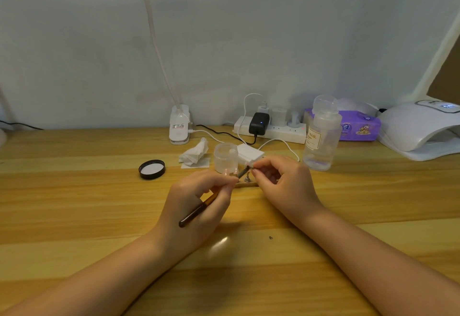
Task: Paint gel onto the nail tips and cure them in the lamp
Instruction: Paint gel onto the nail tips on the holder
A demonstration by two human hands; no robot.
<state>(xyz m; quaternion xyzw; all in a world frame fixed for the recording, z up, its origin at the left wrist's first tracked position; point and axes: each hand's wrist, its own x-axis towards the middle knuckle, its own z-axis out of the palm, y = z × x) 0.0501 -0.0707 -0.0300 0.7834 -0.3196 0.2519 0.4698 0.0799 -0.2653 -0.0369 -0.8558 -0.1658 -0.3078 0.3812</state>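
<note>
A black lid lies left, a crumpled tissue and clear jar behind. The left hand grips a brush; the right hand pinches a nail tip at its bristles. A bottle and curing lamp stand right.

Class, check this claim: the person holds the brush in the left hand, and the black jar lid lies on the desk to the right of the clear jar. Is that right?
Not quite. The head view shows the black jar lid lying to the left of the clear jar, not the right. The rest stands: the left hand holds the brush, and the lid lies on the desk.
</note>
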